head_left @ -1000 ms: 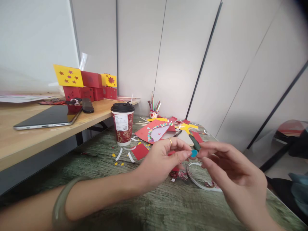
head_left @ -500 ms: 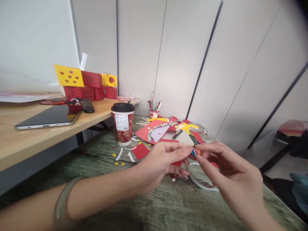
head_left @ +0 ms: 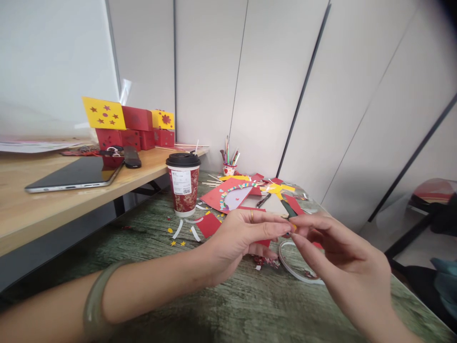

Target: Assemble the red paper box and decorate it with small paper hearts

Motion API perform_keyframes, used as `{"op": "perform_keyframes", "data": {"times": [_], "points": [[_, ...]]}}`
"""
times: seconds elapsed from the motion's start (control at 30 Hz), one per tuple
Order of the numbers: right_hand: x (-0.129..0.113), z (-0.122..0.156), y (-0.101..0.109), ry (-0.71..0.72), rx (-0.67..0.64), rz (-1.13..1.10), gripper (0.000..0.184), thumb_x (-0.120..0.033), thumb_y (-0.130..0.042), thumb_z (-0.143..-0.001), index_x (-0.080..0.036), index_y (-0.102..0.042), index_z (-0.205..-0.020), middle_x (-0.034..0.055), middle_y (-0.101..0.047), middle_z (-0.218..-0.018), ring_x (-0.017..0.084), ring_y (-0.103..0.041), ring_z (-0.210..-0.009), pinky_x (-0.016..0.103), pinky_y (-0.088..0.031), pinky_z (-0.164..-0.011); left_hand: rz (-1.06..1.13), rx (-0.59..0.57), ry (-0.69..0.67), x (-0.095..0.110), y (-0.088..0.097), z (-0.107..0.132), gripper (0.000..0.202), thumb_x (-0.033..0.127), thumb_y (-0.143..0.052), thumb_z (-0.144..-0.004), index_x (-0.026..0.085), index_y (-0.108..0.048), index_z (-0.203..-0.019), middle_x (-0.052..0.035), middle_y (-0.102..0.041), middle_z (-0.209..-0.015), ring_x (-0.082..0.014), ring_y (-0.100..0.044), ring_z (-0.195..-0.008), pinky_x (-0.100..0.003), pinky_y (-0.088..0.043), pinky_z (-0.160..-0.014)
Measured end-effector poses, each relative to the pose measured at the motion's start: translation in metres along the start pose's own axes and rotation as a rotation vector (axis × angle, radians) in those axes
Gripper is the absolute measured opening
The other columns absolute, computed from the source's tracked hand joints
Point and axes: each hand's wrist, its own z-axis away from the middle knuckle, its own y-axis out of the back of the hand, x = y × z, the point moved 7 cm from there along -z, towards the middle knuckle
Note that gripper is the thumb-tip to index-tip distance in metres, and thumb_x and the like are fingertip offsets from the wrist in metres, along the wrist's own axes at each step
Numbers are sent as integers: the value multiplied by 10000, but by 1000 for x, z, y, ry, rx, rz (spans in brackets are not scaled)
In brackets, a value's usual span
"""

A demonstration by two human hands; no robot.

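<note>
My left hand and my right hand meet above the table, thumbs and forefingers pinched on one small colored paper piece. A yellow bit of it shows between the fingertips; the rest is hidden, so its shape cannot be told. Under the hands a roll of white tape lies flat, beside red tinsel shreds. Just beyond them is a red card with a white panel and an arc of colored paper bits. A black pen rests on a pale pad.
A lidded paper cup stands left of the cards. Yellow paper and a pen pot are farther back. On the raised wooden desk lie a tablet and red and yellow boxes. White wall panels close off the back.
The teal part of the small piece that showed between the fingertips is now almost hidden, with yellow showing. The left fingers have shifted slightly to the right, over the piece.
</note>
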Motion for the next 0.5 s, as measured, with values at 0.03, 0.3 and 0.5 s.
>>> {"op": "perform_keyframes", "data": {"times": [0.03, 0.3, 0.5], "points": [[-1, 0, 0, 8, -2, 0, 164, -175, -574, -750, -289, -611, -863, -43, -556, -680, 56, -513, -525, 167, -438, -459, -1, 1, -1, 0, 0, 0, 203, 270, -658, -697, 120, -665, -834, -36, -612, -786, -77, -550, -650, -209, -444, -611], [-4, 0, 3, -19, 32, -5, 129, -195, -561, -754, -266, -622, -844, -25, -579, -670, 88, -550, -541, 201, -479, -476, 4, 17, -17, 3, 1, 0, 170, 248, -659, -694, 134, -668, -821, -22, -611, -761, -73, -544, -660, -183, -453, -578], [-3, 0, 0, -21, 15, -2, 127, -172, -576, -744, -260, -621, -824, -41, -574, -627, 74, -529, -500, 202, -482, -505, -20, 23, -22, 3, 1, 1, 179, 263, -661, -688, 131, -672, -808, -24, -600, -757, -75, -539, -648, -195, -459, -576]]}}
